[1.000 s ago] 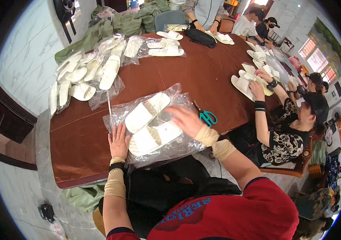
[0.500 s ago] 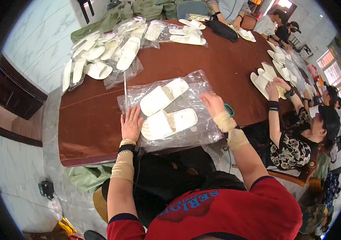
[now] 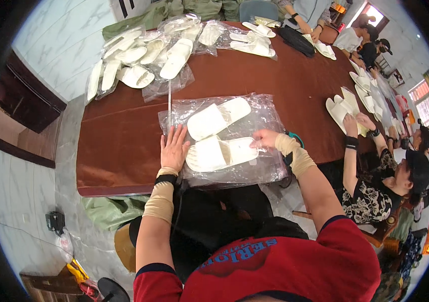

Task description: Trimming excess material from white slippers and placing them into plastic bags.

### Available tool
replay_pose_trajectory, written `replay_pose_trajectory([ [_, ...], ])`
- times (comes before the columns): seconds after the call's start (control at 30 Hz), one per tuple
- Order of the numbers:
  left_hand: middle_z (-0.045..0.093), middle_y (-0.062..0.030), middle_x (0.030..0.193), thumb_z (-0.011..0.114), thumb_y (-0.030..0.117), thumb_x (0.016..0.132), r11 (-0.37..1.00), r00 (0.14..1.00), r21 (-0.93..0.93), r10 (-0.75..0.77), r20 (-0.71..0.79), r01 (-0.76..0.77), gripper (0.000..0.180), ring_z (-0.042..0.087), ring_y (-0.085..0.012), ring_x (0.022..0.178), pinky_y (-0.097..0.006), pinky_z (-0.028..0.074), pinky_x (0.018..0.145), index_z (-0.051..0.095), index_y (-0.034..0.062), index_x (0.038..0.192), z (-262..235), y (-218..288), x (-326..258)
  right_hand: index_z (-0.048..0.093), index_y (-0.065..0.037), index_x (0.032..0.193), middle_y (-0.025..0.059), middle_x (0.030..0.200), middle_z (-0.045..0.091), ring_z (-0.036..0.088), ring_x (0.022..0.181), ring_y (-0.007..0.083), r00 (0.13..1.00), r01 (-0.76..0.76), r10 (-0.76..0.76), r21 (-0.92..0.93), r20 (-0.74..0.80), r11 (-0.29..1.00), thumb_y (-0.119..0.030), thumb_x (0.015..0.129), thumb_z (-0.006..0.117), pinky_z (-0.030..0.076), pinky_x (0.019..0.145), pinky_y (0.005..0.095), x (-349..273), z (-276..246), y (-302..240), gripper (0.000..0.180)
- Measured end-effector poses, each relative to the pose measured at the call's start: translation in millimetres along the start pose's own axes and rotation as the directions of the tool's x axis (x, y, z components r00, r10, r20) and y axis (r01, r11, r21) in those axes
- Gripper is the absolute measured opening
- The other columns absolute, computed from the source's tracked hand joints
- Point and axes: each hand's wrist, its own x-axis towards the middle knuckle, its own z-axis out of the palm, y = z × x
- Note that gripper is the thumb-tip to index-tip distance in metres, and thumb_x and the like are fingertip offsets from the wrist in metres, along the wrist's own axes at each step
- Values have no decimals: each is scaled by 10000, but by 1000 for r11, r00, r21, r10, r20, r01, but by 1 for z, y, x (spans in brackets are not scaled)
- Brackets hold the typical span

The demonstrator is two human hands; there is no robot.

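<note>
Two white slippers lie in front of you on the brown-covered bench (image 3: 119, 146): the far slipper (image 3: 242, 108) slants up to the right, and the near slipper (image 3: 237, 152) sits just beside it, nearly level. Both have their straps toward your left and their heels toward your right. A clear plastic bag (image 3: 270, 171) spreads around them, wrinkled and shiny; whether the slippers are inside it or on top is hard to make out.

Your left hand (image 3: 174, 147) is flat, palm down with the fingers spread, at the bag's left edge beside the strap ends, gripping nothing. Your right hand (image 3: 266, 139) has its fingers drawn together at the heel of the near slipper; I can't make out whether they pinch the sole, the film or neither. Teal-handled scissors (image 3: 296, 139) lie partly hidden behind that wrist.

The slippers look light, with a sole that should flex yet keep its shape, and hardly fragile. The heel rim or the strap's side would give the surest hold. The film looks thin, limp and slippery, likely to slide or crease, so it is best taken by an edge. Beyond, a pile of bagged slippers (image 3: 177, 59) covers the bench's far left.
</note>
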Motion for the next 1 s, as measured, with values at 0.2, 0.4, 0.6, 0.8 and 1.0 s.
replay_pose_trajectory([
  [0.2, 300, -1, 1515, 423, 380, 966, 1000, 1000, 10, 3, -5, -3, 528, 231, -225, 1411, -499, 186, 1126, 315, 209, 1454, 3, 3, 4, 617, -35, 1057, 75, 929, 656, 614, 804, 165, 944, 294, -285, 32, -167, 955, -270, 824, 705, 498, 622, 305, 2, -30, 2, 342],
  [0.4, 291, 2, 1519, 417, 392, 966, 1000, 1000, 30, 5, 1, -5, 529, 226, -217, 1413, -493, 181, 1131, 313, 216, 1454, 4, 9, 7, 508, -59, 1177, 90, 1005, 616, 631, 807, 224, 990, 141, -123, 400, -72, 906, -179, 867, 635, 543, 525, 399, 45, -57, 18, 355],
  [0.6, 244, -5, 1537, 385, 388, 976, 999, 995, 24, -25, 95, 23, 532, 174, -226, 1429, -488, 141, 1148, 280, 207, 1466, -3, 8, 5, 423, -58, 1308, 110, 1047, 627, 649, 869, 207, 950, -7, 91, 269, -300, 963, -238, 790, 748, 549, 642, 385, 92, -46, 0, 637],
  [0.8, 313, -23, 1505, 460, 385, 945, 999, 1000, 33, -24, -8, 25, 565, 252, -222, 1400, -485, 192, 1131, 292, 214, 1456, -5, 7, 3, 409, -6, 1317, 117, 1088, 623, 649, 901, 211, 942, 183, 7, 532, -336, 827, -206, 788, 759, 541, 757, 345, 112, -45, -3, 665],
  [1.0, 307, -18, 1509, 467, 393, 941, 999, 1000, 40, -30, -5, 30, 568, 252, -218, 1400, -482, 190, 1133, 302, 213, 1454, -1, 7, 4, 542, 35, 1167, 88, 978, 650, 634, 839, 165, 890, 298, -23, 543, -456, 785, -147, 815, 720, 517, 731, 293, 113, -34, 16, 435],
])
